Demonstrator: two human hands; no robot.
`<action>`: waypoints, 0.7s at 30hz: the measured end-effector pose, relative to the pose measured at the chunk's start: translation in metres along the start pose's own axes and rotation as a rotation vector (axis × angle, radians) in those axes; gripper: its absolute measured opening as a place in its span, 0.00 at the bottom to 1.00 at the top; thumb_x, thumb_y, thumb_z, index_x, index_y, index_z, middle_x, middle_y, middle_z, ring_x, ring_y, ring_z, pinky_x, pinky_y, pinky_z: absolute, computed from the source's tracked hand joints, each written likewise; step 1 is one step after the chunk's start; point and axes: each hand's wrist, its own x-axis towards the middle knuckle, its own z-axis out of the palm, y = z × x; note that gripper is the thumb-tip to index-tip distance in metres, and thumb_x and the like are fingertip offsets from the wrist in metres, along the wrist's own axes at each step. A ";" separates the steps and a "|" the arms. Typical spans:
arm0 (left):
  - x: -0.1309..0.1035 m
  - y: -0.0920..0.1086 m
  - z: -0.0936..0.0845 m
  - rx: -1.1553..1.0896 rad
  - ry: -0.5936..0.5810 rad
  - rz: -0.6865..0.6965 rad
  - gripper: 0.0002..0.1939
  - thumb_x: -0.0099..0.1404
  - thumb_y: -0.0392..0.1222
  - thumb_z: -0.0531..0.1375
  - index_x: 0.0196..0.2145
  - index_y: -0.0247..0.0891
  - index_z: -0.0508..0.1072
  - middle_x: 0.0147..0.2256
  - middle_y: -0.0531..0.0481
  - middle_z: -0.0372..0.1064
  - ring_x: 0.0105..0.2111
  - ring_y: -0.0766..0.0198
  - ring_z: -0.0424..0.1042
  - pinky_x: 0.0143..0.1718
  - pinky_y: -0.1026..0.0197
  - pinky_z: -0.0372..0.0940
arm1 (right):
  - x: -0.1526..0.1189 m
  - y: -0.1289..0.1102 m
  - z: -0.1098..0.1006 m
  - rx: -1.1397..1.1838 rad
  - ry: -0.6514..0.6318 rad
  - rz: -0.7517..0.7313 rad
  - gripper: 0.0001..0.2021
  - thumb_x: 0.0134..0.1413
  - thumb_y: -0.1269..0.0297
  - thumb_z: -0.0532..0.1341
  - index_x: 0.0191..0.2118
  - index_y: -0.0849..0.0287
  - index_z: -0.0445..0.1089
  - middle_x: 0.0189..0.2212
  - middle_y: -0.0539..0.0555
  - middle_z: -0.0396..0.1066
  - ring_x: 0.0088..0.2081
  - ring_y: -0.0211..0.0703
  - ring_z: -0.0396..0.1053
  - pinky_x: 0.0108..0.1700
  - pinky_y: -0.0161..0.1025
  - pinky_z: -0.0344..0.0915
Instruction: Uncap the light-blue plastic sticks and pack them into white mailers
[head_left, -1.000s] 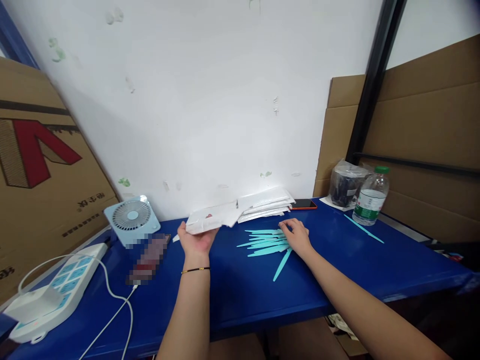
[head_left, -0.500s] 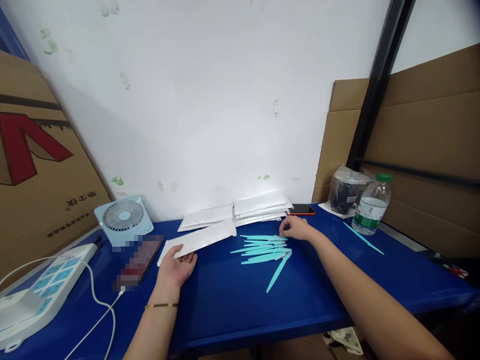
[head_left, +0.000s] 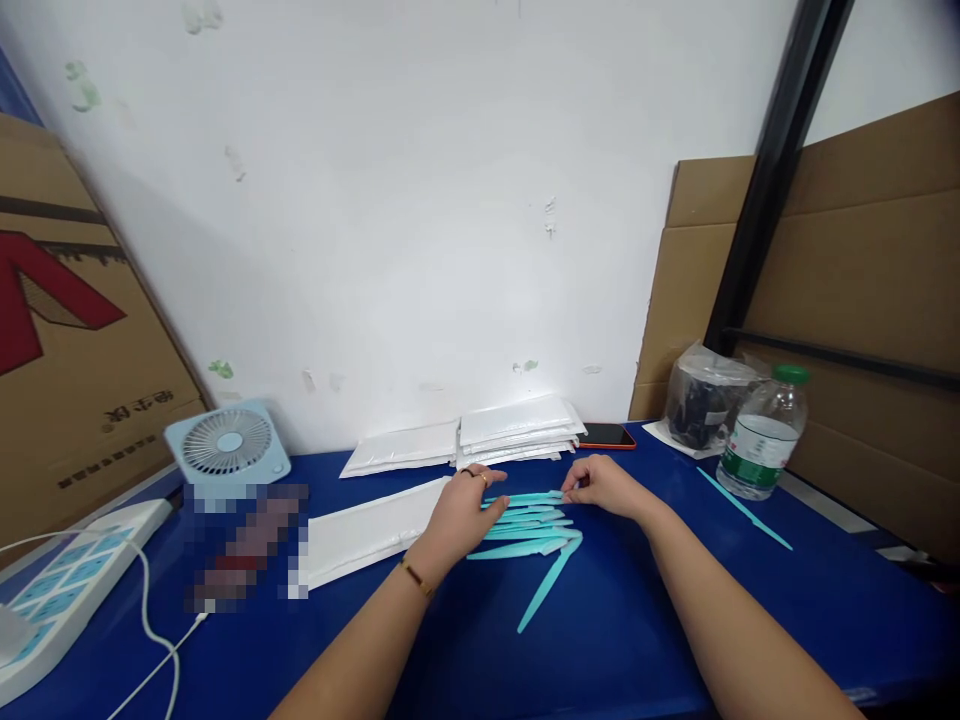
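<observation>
Several slim turquoise plastic sticks, shaped like eyebrow razors point(head_left: 521, 548), lie fanned side by side on the blue table. My right hand point(head_left: 600, 487) pinches the right end of the topmost turquoise stick point(head_left: 534, 498) between thumb and fingertips. Over the left ends of the row is my left hand point(head_left: 461, 507), its index finger stretched out and thumb apart; it grips nothing visible. One stick point(head_left: 550, 582) slants toward the front of the table. A flat white packet point(head_left: 360, 535) lies just left of my left hand, partly covered by it.
White packets point(head_left: 517, 425) are stacked against the wall, with a phone point(head_left: 607, 436) beside them. At right stand a water bottle point(head_left: 759, 440), a bagged dark item point(head_left: 697, 405) and a lone turquoise stick point(head_left: 744, 508). A fan point(head_left: 229, 445), a blurred device point(head_left: 251, 545) and a power strip point(head_left: 82, 590) are at left.
My left hand has let go of the white packet, leaving it on the table, and moved right to the turquoise sticks. My right hand stays by their right ends. The view has shifted slightly.
</observation>
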 end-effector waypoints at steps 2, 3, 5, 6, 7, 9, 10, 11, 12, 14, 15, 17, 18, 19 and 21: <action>0.021 -0.010 0.012 0.165 -0.046 0.052 0.17 0.58 0.49 0.55 0.44 0.41 0.72 0.42 0.45 0.69 0.42 0.56 0.65 0.41 0.59 0.58 | 0.000 -0.004 0.000 0.037 0.043 -0.018 0.08 0.38 0.60 0.64 0.25 0.59 0.75 0.20 0.50 0.70 0.22 0.36 0.62 0.24 0.31 0.54; 0.027 -0.015 0.018 0.222 -0.083 0.068 0.16 0.59 0.48 0.54 0.41 0.41 0.73 0.40 0.46 0.70 0.41 0.56 0.65 0.41 0.59 0.57 | 0.000 -0.007 0.001 0.052 0.060 -0.031 0.08 0.39 0.60 0.64 0.25 0.59 0.75 0.21 0.50 0.71 0.22 0.36 0.62 0.24 0.31 0.54; 0.033 -0.024 0.024 0.297 -0.131 0.079 0.14 0.61 0.48 0.52 0.35 0.41 0.75 0.35 0.47 0.71 0.38 0.58 0.67 0.41 0.60 0.56 | 0.002 -0.009 0.004 0.051 0.084 -0.058 0.08 0.40 0.60 0.64 0.26 0.58 0.75 0.24 0.51 0.71 0.24 0.37 0.63 0.26 0.32 0.56; 0.034 -0.028 0.025 0.318 -0.139 0.071 0.14 0.61 0.48 0.52 0.31 0.40 0.75 0.33 0.47 0.71 0.36 0.58 0.67 0.40 0.60 0.56 | 0.003 -0.009 0.004 0.035 0.094 -0.067 0.07 0.40 0.60 0.64 0.25 0.58 0.75 0.24 0.51 0.72 0.25 0.37 0.64 0.27 0.32 0.56; 0.034 -0.032 0.025 0.327 -0.135 0.056 0.15 0.61 0.48 0.52 0.28 0.40 0.75 0.30 0.47 0.71 0.35 0.58 0.67 0.40 0.60 0.55 | 0.004 -0.008 0.004 0.013 0.104 -0.068 0.07 0.40 0.61 0.63 0.25 0.58 0.75 0.25 0.51 0.72 0.26 0.38 0.64 0.28 0.32 0.57; 0.034 -0.041 0.021 0.305 -0.089 0.010 0.14 0.60 0.48 0.53 0.26 0.40 0.75 0.28 0.48 0.70 0.34 0.58 0.67 0.40 0.60 0.55 | 0.006 -0.002 0.001 -0.039 0.115 -0.046 0.06 0.40 0.62 0.63 0.24 0.57 0.74 0.25 0.51 0.72 0.27 0.39 0.65 0.29 0.33 0.57; 0.034 -0.045 0.019 0.281 -0.055 -0.011 0.13 0.60 0.47 0.54 0.27 0.41 0.75 0.28 0.48 0.70 0.34 0.58 0.67 0.40 0.59 0.55 | 0.006 0.002 -0.001 -0.071 0.117 -0.021 0.05 0.41 0.63 0.62 0.24 0.57 0.74 0.25 0.51 0.72 0.27 0.39 0.65 0.30 0.33 0.57; 0.034 -0.049 0.017 0.258 -0.019 -0.022 0.11 0.59 0.47 0.55 0.29 0.42 0.76 0.29 0.48 0.71 0.35 0.57 0.67 0.41 0.59 0.54 | 0.006 0.005 -0.003 -0.105 0.115 0.004 0.05 0.40 0.63 0.63 0.25 0.57 0.74 0.25 0.51 0.72 0.28 0.40 0.65 0.30 0.34 0.57; 0.033 -0.052 0.015 0.239 0.017 -0.021 0.09 0.57 0.46 0.56 0.32 0.43 0.76 0.31 0.48 0.71 0.37 0.56 0.66 0.42 0.58 0.54 | 0.006 0.007 -0.005 -0.138 0.108 0.020 0.05 0.40 0.63 0.63 0.26 0.56 0.75 0.26 0.51 0.72 0.29 0.41 0.65 0.31 0.34 0.58; 0.032 -0.055 0.014 0.233 0.066 -0.001 0.12 0.55 0.44 0.59 0.39 0.47 0.74 0.36 0.48 0.70 0.40 0.55 0.65 0.43 0.57 0.53 | 0.005 0.009 -0.007 -0.188 0.093 0.008 0.06 0.39 0.63 0.64 0.28 0.55 0.75 0.29 0.51 0.71 0.31 0.42 0.65 0.33 0.35 0.58; 0.031 -0.055 0.014 0.245 0.068 0.015 0.14 0.53 0.44 0.60 0.40 0.48 0.74 0.39 0.48 0.69 0.41 0.54 0.64 0.43 0.57 0.53 | 0.004 0.008 -0.006 -0.197 0.090 -0.018 0.07 0.39 0.62 0.64 0.29 0.55 0.75 0.30 0.52 0.70 0.32 0.42 0.65 0.35 0.35 0.59; 0.029 -0.052 0.015 0.281 0.032 0.039 0.13 0.52 0.45 0.61 0.38 0.48 0.74 0.40 0.48 0.67 0.42 0.55 0.63 0.44 0.57 0.53 | 0.004 0.005 -0.001 -0.191 0.070 -0.070 0.07 0.41 0.61 0.63 0.29 0.55 0.74 0.32 0.52 0.69 0.33 0.41 0.65 0.36 0.34 0.59; 0.028 -0.050 0.016 0.299 0.003 0.049 0.11 0.52 0.46 0.62 0.35 0.47 0.75 0.39 0.49 0.67 0.42 0.55 0.63 0.44 0.57 0.53 | 0.005 0.003 0.003 -0.189 0.055 -0.079 0.06 0.42 0.61 0.63 0.28 0.56 0.74 0.32 0.52 0.68 0.33 0.41 0.65 0.36 0.34 0.59; 0.027 -0.049 0.017 0.313 -0.025 0.058 0.09 0.52 0.47 0.61 0.33 0.46 0.75 0.38 0.49 0.67 0.42 0.56 0.63 0.43 0.58 0.53 | 0.005 0.002 0.007 -0.188 0.038 -0.079 0.06 0.42 0.61 0.63 0.28 0.56 0.74 0.32 0.52 0.68 0.32 0.40 0.65 0.36 0.34 0.59; 0.026 -0.049 0.018 0.331 -0.058 0.062 0.06 0.53 0.46 0.60 0.29 0.45 0.75 0.35 0.49 0.68 0.41 0.56 0.64 0.42 0.58 0.53 | 0.008 0.002 0.015 -0.188 0.006 -0.065 0.05 0.41 0.62 0.63 0.26 0.57 0.73 0.31 0.52 0.67 0.31 0.39 0.64 0.35 0.34 0.59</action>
